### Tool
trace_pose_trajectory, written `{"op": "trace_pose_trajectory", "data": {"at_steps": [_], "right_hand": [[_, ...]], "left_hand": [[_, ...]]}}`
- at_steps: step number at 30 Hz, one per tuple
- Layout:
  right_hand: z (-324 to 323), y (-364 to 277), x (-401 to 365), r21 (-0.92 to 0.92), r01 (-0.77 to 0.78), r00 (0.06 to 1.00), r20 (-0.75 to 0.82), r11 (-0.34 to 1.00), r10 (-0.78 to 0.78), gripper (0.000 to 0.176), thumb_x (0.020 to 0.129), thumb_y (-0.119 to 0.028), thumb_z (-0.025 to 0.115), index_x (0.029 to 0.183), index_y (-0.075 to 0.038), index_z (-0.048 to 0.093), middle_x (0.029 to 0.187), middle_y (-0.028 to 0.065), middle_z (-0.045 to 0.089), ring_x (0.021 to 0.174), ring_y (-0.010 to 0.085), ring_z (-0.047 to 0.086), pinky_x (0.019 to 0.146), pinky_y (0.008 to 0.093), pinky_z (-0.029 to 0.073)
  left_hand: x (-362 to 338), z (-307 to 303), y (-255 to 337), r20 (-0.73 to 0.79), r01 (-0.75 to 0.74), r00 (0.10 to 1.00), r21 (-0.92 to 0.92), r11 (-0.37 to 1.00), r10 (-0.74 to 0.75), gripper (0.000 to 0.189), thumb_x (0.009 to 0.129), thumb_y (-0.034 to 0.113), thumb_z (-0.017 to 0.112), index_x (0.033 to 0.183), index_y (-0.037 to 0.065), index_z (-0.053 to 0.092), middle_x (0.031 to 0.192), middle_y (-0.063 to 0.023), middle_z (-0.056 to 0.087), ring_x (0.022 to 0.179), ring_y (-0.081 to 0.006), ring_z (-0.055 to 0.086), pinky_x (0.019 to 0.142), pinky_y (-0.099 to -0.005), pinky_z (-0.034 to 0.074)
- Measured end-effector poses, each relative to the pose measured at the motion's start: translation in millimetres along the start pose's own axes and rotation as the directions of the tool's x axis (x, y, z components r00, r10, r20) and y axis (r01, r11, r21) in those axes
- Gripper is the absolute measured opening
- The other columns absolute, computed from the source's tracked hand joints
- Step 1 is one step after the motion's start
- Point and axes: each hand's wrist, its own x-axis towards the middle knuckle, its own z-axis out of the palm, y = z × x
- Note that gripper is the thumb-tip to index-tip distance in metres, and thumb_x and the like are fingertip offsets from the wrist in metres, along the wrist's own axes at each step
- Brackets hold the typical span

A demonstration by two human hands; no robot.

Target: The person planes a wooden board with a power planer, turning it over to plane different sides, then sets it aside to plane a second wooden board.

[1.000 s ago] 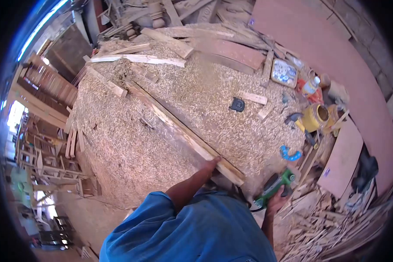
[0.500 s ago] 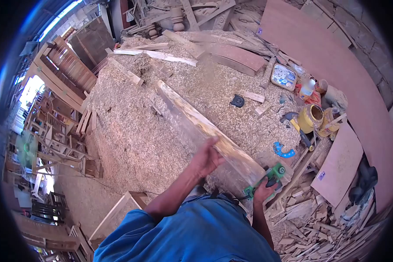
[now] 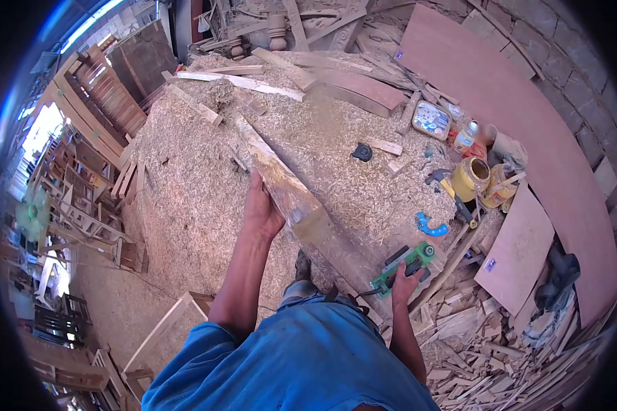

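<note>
My left hand (image 3: 261, 211) grips the side of a rough wooden board (image 3: 273, 168), about midway along, with its thumb pointing up the board. The board lies at a slant, its far end toward the upper left. At the right, my right hand (image 3: 406, 281) is closed on a green power planer (image 3: 418, 257), which sits beside the lower end of a flat wooden surface (image 3: 349, 257). A dark cord runs from the planer toward my body.
Wood shavings (image 3: 185, 185) surround the work. To the right are a blue curved object (image 3: 430, 225), a hammer (image 3: 452, 195), a yellow container (image 3: 469, 179) and a bottle (image 3: 466, 137). A black tape measure (image 3: 362, 153) lies beyond the board. Scrap wood (image 3: 473, 342) is piled at lower right.
My left hand has moved up and left and now grips the board's side. The board appears shifted up and left, away from the planer. My right hand and the planer have moved slightly left.
</note>
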Motion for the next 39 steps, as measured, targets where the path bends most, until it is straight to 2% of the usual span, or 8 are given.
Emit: {"op": "trace_pose_trajectory", "data": {"at_steps": [7,10,14,17,27,30,36,39], "right_hand": [[-9,-50,-10,0.108,-0.108,0.99,0.101,0.988,0.098,0.045,0.102,-0.022,0.075,0.129,0.0,0.046,0.082,0.0077,0.066,0.064,0.0165,0.066,0.059,0.0328,0.054],[-14,-52,-13,0.124,-0.123,0.985,0.136,0.985,0.106,0.05,0.101,-0.022,0.077,0.133,0.001,0.046,0.087,0.0088,0.068,0.068,0.0172,0.067,0.062,0.0328,0.055],[-14,-32,-11,0.148,-0.119,0.985,0.145,0.982,0.097,0.062,0.098,-0.022,0.08,0.143,0.005,0.045,0.103,0.0113,0.072,0.083,0.0185,0.07,0.074,0.033,0.057],[-17,-30,-14,0.189,-0.165,0.976,0.172,0.968,0.133,0.064,0.099,-0.021,0.08,0.145,0.005,0.044,0.114,0.0128,0.071,0.095,0.0191,0.069,0.085,0.0328,0.056],[-18,-29,-15,0.158,-0.186,0.966,0.21,0.97,0.151,0.075,0.1,-0.025,0.078,0.154,0.008,0.038,0.129,0.0178,0.067,0.11,0.0241,0.067,0.099,0.0356,0.052],[-14,-10,-10,0.146,-0.068,0.985,0.17,0.987,0.043,0.062,0.102,-0.024,0.076,0.148,0.001,0.041,0.11,0.0104,0.069,0.086,0.0166,0.068,0.078,0.032,0.055],[-24,-65,-27,0.17,-0.203,0.96,0.23,0.964,0.162,0.075,0.1,-0.028,0.078,0.153,0.005,0.037,0.122,0.0142,0.068,0.097,0.0206,0.067,0.092,0.0337,0.054],[-18,-43,-22,0.207,-0.172,0.972,0.194,0.963,0.132,0.081,0.101,-0.025,0.078,0.158,0.005,0.03,0.119,0.013,0.067,0.092,0.0177,0.067,0.083,0.0319,0.055]], "left_hand": [[-5,-5,20,0.001,-0.005,1.0,-0.028,1.0,0.005,0.058,0.115,0.054,0.037,0.137,0.005,0.06,0.113,-0.0188,0.073,0.098,-0.0314,0.075,0.086,-0.0449,0.066],[-5,-14,35,0.021,0.022,1.0,0.029,0.999,-0.023,0.065,0.116,0.057,0.029,0.151,0.006,0.05,0.137,-0.0172,0.066,0.123,-0.0344,0.067,0.108,-0.0527,0.057],[-20,-1,51,-0.089,-0.014,0.996,0.072,0.997,0.021,0.065,0.115,0.057,0.035,0.151,0.006,0.05,0.138,-0.0177,0.066,0.122,-0.0343,0.068,0.105,-0.0522,0.059],[3,-56,66,0.143,-0.002,0.99,0.044,0.999,-0.005,0.065,0.113,0.058,0.04,0.15,0.005,0.051,0.136,-0.0178,0.067,0.12,-0.0343,0.069,0.103,-0.0515,0.06],[-18,-7,73,-0.063,-0.065,0.996,0.039,0.997,0.067,0.059,0.117,0.051,0.034,0.146,0.004,0.053,0.13,-0.0184,0.068,0.119,-0.0348,0.069,0.102,-0.0531,0.06],[-18,6,73,-0.08,-0.08,0.993,0.056,0.995,0.085,0.057,0.118,0.047,0.031,0.146,0.002,0.052,0.132,-0.0195,0.066,0.119,-0.0367,0.069,0.104,-0.0554,0.06],[-4,3,76,-0.004,-0.086,0.996,0.041,0.995,0.086,0.058,0.119,0.045,0.027,0.149,0.0,0.048,0.141,-0.022,0.062,0.125,-0.0406,0.065,0.107,-0.0612,0.057],[-4,1,78,0.029,-0.074,0.997,0.0,0.997,0.074,0.05,0.118,0.039,0.033,0.143,0.001,0.052,0.133,-0.0199,0.065,0.118,-0.0373,0.068,0.102,-0.0577,0.06]]}}
